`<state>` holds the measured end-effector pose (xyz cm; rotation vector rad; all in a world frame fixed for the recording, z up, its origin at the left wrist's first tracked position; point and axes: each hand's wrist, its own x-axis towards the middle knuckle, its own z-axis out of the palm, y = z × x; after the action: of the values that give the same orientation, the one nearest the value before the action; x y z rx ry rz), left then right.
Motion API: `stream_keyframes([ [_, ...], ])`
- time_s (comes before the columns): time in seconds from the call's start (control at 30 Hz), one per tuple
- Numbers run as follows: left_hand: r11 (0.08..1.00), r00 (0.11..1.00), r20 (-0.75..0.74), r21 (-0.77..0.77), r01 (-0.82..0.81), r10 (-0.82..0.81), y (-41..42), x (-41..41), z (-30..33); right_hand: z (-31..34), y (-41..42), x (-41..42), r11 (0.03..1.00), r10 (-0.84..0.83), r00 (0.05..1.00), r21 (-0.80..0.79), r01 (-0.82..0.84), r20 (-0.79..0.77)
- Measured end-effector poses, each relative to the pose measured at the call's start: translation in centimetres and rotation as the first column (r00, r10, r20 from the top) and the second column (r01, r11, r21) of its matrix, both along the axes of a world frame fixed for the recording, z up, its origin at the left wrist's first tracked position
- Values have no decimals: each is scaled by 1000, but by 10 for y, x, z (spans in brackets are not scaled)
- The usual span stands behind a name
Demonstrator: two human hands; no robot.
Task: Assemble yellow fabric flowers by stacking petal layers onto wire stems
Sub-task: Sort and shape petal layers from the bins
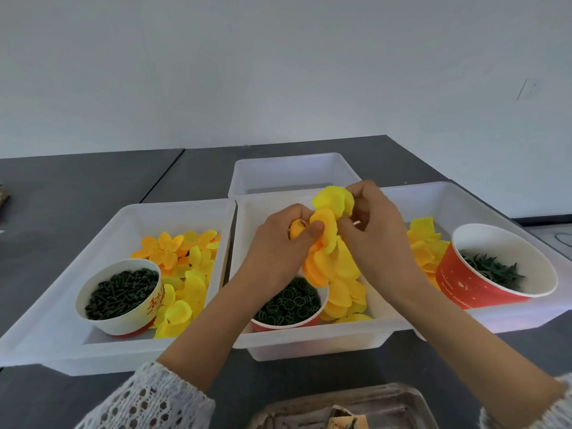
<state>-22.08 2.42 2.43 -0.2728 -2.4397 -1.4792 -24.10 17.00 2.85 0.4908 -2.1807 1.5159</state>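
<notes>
Above the middle white tray [309, 345], both hands work a bunch of yellow fabric petal layers [328, 224]. My left hand [278, 246] pinches the orange-yellow layers from the left with thumb and fingers. My right hand [377, 230] grips the bright yellow top layer from the right. No wire stem shows between the fingers. More loose petals [343, 292] lie in the tray under the hands, beside a red cup of dark green rings [288, 301].
The left tray [62, 345] holds yellow petals [185, 267] and a white cup of dark green stem pieces [120, 292]. The right tray [448, 193] holds petals and a red cup of green leaf pieces [492, 267]. A further white tray [291, 168] sits behind. A brown tray [387, 404] lies at the near edge.
</notes>
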Motion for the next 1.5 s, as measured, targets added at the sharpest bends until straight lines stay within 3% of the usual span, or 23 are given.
stream_keyframes([
  [0.1, 999, 1000, 5, 34, 30, -31, 0, 3, 0, 1, 0, -2, 995, 98, 984, -26, -95, 146],
  [0.23, 995, 998, 33, 79, 58, -61, 1, 8, 2, 1, 0, -2, 987, 157, 974, 6, -160, 163],
  [0.37, 990, 994, 62, 113, 87, -94, 2, 11, 2, 5, 0, -5, 985, 118, 988, 117, -130, 100],
  [0.53, 999, 981, -191, 20, 42, -38, -10, 15, 4, 17, 13, -10, 929, -11, 1000, 371, 12, -6],
  [0.6, 998, 973, -222, -32, 59, -64, -15, 18, 9, 21, 17, -8, 883, -40, 996, 464, 73, -82],
  [0.8, 984, 986, -103, -138, 113, -128, -16, 15, 15, 24, 11, 7, 798, 200, 958, 601, -38, -205],
  [1.03, 967, 967, 80, 94, 236, -244, -17, 17, 15, 19, 11, 10, 835, 256, 935, 543, -86, -245],
  [1.13, 939, 956, 89, 232, 253, -279, -22, 18, 14, 17, 13, 8, 875, 252, 946, 465, -132, -206],
  [1.27, 926, 983, 49, 347, 152, -180, -37, 17, 16, 18, 28, -14, 992, 36, 999, 122, -31, -41],
  [1.37, 930, 991, 50, 355, 98, -124, -55, 18, 13, 18, 49, -35, 975, -26, 984, -214, 64, 177],
  [1.43, 931, 988, 84, 353, 90, -127, -65, 18, 10, 13, 57, -44, 981, 31, 961, -191, 22, 273],
  [1.5, 927, 979, 117, 358, 115, -167, -71, 19, 9, 9, 56, -47, 993, 113, 925, -63, -96, 364],
])
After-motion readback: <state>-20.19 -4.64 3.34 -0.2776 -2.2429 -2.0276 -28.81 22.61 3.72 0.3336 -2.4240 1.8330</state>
